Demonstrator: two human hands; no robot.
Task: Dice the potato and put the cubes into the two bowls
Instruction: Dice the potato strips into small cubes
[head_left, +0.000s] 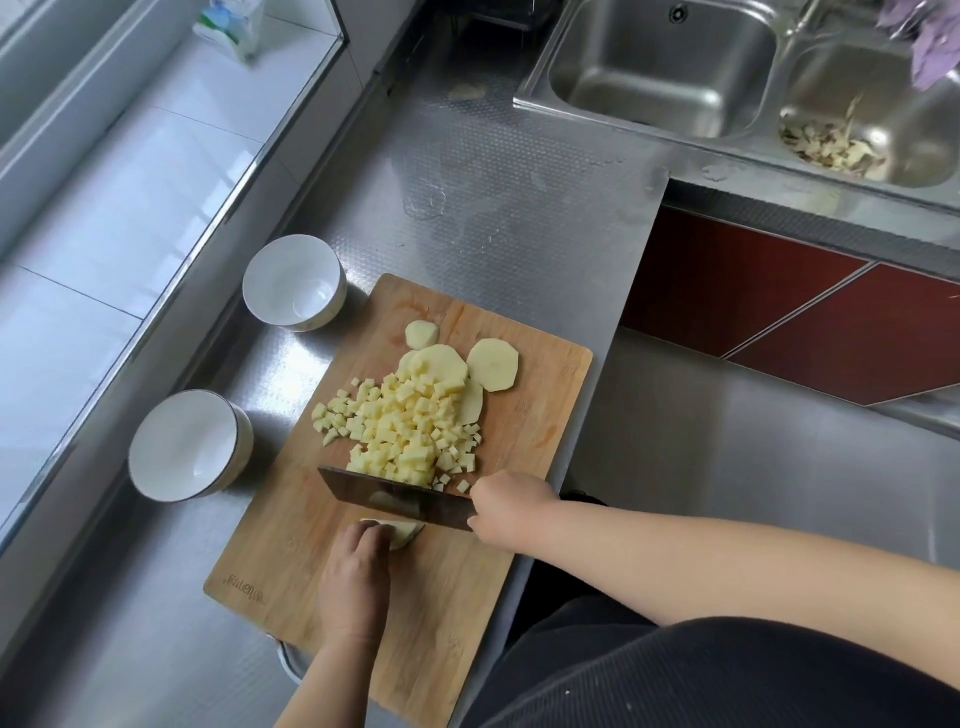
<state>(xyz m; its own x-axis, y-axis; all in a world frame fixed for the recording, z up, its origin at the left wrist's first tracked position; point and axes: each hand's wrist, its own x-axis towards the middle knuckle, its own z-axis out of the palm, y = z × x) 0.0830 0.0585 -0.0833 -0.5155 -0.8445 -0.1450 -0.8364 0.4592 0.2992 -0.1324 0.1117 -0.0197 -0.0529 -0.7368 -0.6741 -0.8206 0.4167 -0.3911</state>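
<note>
Potato cubes (410, 426) heap on the board (498, 415); both bowls (294, 282) hold none.

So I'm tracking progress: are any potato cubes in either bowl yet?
No, both white bowls hold nothing, and the cubes lie heaped on the cutting board.

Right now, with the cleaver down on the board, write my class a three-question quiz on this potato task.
1. True or false: both bowls already hold cubes.
2. Which hand grips the cleaver? A left B right
3. Fill in: the uncut slices lie on the ____.

Key: 1 false, both look empty. 2 B; the left hand holds down a potato piece. 3 cutting board.
</note>
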